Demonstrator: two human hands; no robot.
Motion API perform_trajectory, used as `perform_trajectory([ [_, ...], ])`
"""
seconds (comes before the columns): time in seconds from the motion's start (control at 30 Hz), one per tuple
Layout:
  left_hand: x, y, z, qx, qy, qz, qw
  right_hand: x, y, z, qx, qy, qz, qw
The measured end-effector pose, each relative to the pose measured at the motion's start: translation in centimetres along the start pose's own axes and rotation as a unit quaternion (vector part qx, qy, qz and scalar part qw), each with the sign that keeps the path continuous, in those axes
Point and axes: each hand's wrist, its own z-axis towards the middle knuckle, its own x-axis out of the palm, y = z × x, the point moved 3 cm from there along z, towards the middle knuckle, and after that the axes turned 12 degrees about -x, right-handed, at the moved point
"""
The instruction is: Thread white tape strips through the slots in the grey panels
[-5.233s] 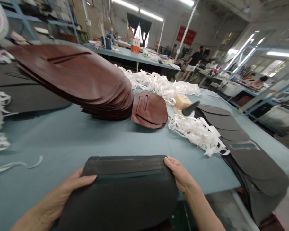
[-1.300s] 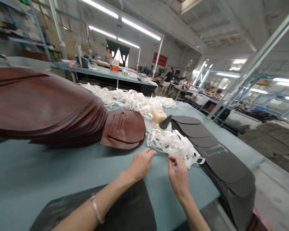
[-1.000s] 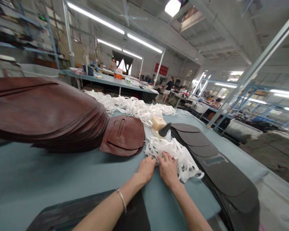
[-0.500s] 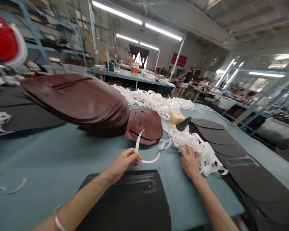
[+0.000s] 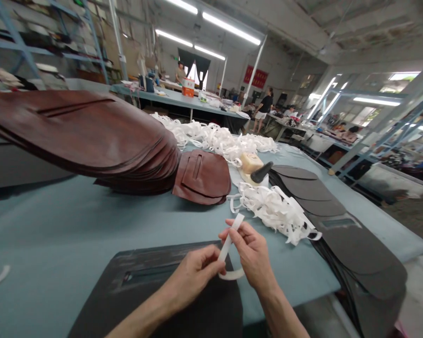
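Note:
Both hands hold one white strip (image 5: 229, 246) above a black leather panel (image 5: 155, 295) with a slot, which lies at the near edge of the blue-grey table (image 5: 74, 225). My left hand (image 5: 193, 274) pinches the strip's lower part. My right hand (image 5: 252, 253) pinches its upper part, and the strip curls into a loop between them. A heap of white strips (image 5: 271, 209) lies just beyond my right hand.
A tall stack of brown leather panels (image 5: 84, 136) overhangs the table at left, with a smaller brown stack (image 5: 202, 176) beside it. Black panels (image 5: 338, 234) fan out at right. A tan block with a black handle (image 5: 255, 169) sits behind the strips. People stand at far tables.
My left hand drew one strip out of the heap and brought it back over the black panel. My right hand left the heap and took hold of the same strip.

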Motion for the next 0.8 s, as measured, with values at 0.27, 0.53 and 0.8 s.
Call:
perform_trajectory([
  [0.27,-2.5,-2.4,-2.2,-0.004,-0.137,-0.057,0.989,1.4,1.8,-2.0,-0.219,0.04,-0.202,0.954],
  [0.53,-2.6,-3.4,-3.9,-0.043,-0.08,-0.164,0.982,3.2,3.1,-2.8,-0.413,0.055,-0.382,0.825],
  [0.8,-3.2,-2.9,-5.1,-0.061,-0.014,-0.269,0.961,3.6,2.6,-3.1,-0.378,0.05,-0.345,0.858],
])
